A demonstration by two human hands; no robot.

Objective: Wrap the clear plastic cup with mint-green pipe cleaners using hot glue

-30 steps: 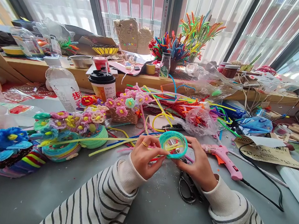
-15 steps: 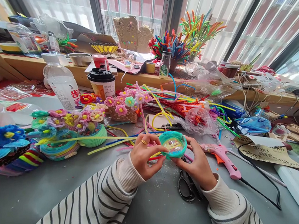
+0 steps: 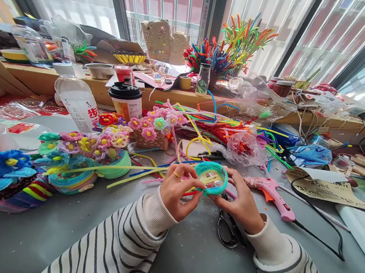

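Between my hands, above the grey tabletop, is a small round clear cup [image 3: 224, 182] with teal pipe cleaner wound around its wall. My left hand [image 3: 180, 190] is closed, thumb and forefinger pinching at the cup's near left edge. My right hand [image 3: 242, 203] grips the cup from the right side with thumb and fingers. Black-handled scissors [image 3: 227, 232] lie under my right hand, their blades partly hidden. Yellow pipe cleaners [image 3: 135, 178] stretch out to the left behind my left hand. A pink hot glue gun [image 3: 275, 196] rests to the right.
Pipe-cleaner flower pots [image 3: 77, 173] crowd the left side. A water bottle [image 3: 75, 99] and a paper cup [image 3: 126, 100] stand behind them. Bundled pipe cleaners [image 3: 209, 130] lie at the back. A black cord [image 3: 318, 242] loops beside a sandpaper sheet [image 3: 327, 188] on the right.
The view has shifted very slightly. Both hands keep their hold on the cup, which is tipped a little differently; nothing is let go.
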